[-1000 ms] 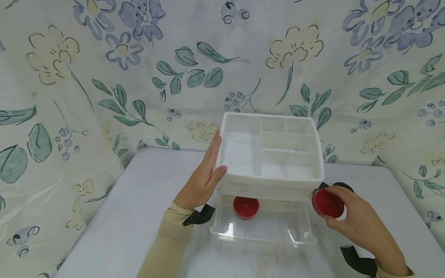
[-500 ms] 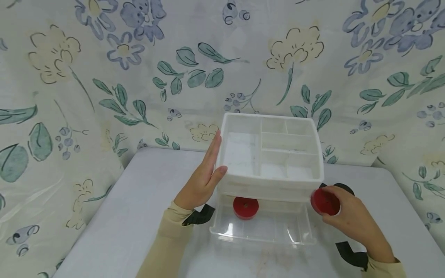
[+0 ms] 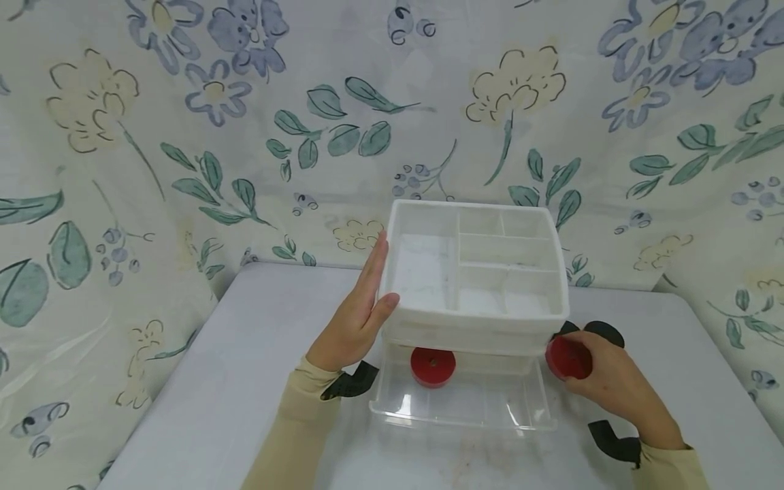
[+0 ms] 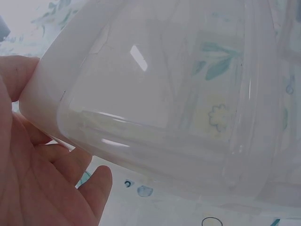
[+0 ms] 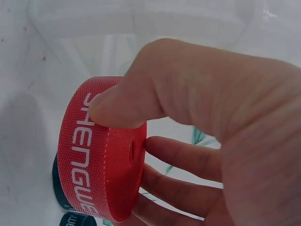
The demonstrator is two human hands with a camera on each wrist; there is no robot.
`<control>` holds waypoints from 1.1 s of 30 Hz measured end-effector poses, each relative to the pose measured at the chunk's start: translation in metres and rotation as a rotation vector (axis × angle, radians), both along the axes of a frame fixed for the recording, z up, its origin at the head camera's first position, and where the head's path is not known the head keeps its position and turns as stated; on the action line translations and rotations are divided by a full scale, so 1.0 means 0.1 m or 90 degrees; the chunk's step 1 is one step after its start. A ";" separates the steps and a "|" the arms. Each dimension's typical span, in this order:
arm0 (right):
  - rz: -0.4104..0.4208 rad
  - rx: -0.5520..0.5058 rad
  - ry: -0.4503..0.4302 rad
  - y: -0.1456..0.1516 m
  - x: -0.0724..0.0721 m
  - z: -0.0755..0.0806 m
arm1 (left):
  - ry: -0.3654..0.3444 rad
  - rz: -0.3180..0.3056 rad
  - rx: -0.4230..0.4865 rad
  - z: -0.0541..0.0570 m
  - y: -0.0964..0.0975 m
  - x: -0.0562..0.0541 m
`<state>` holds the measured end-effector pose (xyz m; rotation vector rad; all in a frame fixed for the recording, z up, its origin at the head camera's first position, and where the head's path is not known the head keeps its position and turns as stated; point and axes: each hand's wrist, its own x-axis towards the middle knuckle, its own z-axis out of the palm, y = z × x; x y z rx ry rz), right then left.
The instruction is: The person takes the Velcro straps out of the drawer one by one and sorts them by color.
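Observation:
A white plastic organizer (image 3: 474, 328) with a divided top tray stands on the table, its clear lower drawer (image 3: 465, 407) pulled out. My left hand (image 3: 349, 330) rests along the organizer's left side, fingers straight and thumb at the front corner. One red tape roll (image 3: 433, 367) lies flat in the drawer's back left. Beside the organizer's right front corner, my right hand (image 3: 612, 381) grips another red tape roll (image 5: 89, 155) between thumb and fingers. White letters run along this roll's woven-looking outer face, and it is tilted on edge. The right fingertips are partly hidden behind it.
Behind my right hand, a black roll (image 3: 605, 333) lies on the white table (image 3: 184, 408), with another black piece (image 3: 566, 328) close to the organizer. Floral cloth (image 3: 343, 170) hangs close behind the organizer and at both sides.
My right hand has shifted a little left with the red tape roll, closer to the drawer's right side. The left hand and the organizer stay where they were.

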<state>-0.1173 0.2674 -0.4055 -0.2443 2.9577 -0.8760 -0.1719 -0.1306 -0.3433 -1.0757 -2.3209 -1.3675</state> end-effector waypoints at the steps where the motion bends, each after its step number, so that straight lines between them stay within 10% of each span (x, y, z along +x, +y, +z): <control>1: 0.000 0.002 -0.004 0.01 -0.01 -0.01 | 0.000 -0.001 0.000 0.00 0.00 0.00; 33: 0.014 0.016 -0.049 0.03 -0.08 -0.23 | 0.002 0.004 -0.002 -0.01 -0.01 -0.01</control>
